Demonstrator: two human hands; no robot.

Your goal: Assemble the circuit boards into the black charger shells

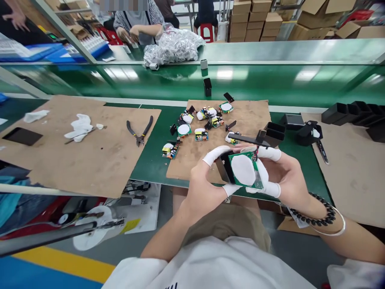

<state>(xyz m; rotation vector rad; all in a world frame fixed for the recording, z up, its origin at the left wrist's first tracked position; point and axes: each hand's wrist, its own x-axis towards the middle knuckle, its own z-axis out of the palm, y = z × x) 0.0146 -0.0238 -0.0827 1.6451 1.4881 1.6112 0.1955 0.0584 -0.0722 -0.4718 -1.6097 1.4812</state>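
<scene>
My left hand (205,182), with white covers on its fingertips, is closed round a black plastic housing (224,167). In my right hand (288,174), also with white fingertip covers, is a green circuit board (255,170) bearing a round white pad. The board stands at the housing's open side; how far it reaches in is hidden. Above it sticks out a flat black cover (248,139), which seems joined to the board by wires. Beyond my hands, several similar boards with yellow and white parts, such as one circuit board (170,150), lie on a cardboard sheet (180,170).
Pliers (140,130) and a white cloth (80,127) lie on the left cardboard. At right are several black housings (343,113) and a knife-like tool (323,151). A green conveyor belt (255,80) crosses behind; a person (140,28) sits beyond it near plastic bags (176,44).
</scene>
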